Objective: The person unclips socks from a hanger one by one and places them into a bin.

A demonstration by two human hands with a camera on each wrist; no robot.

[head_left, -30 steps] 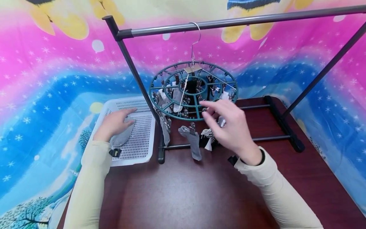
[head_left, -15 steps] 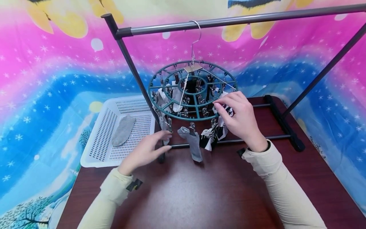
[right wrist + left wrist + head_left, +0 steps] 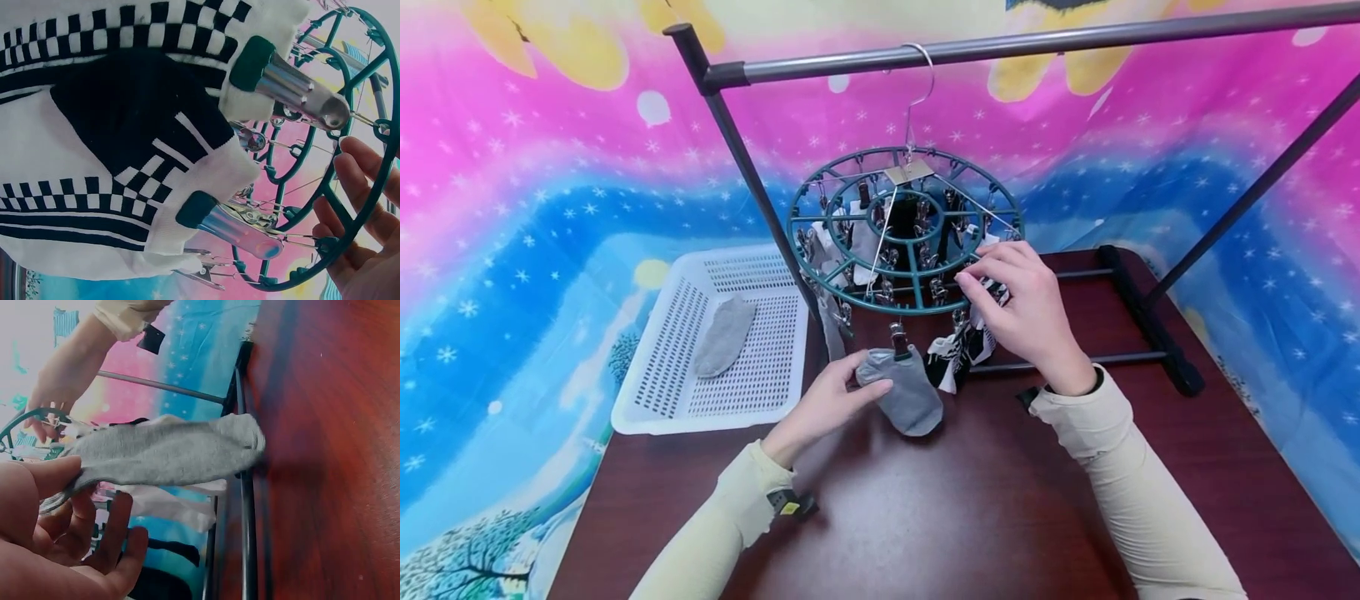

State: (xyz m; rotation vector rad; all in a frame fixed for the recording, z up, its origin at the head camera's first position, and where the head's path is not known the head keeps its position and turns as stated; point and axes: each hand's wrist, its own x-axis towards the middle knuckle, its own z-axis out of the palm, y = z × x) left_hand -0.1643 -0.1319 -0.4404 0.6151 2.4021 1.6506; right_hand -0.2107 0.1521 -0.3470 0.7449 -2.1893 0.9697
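Note:
A round green clip hanger [image 3: 917, 310] hangs by its metal hook from a dark rail. At its near rim a grey sock [image 3: 913, 400] dangles from a clip [image 3: 898, 340]. My left hand [image 3: 829, 407] pinches that sock's upper edge between thumb and fingers; the left wrist view shows the grey sock [image 3: 175, 450] stretching out past the fingers. On the right side of the ring, my right hand [image 3: 1026, 308] holds the rim, its fingers curled about it. Close to it, black-and-white checkered socks [image 3: 125, 37] hang from metal clips [image 3: 306, 94].
A white perforated basket [image 3: 647, 375] stands at left with another grey sock [image 3: 726, 337] lying in it. The dark rack's post [image 3: 752, 183] rises beside the basket, and its foot [image 3: 1183, 379] rests on the brown table [image 3: 895, 517]. More socks hang inside the ring.
My left hand has come from over the basket, rightward to the hanging grey sock, and taken its edge; the sock has turned broad side forward. My right hand has shifted right along the rim.

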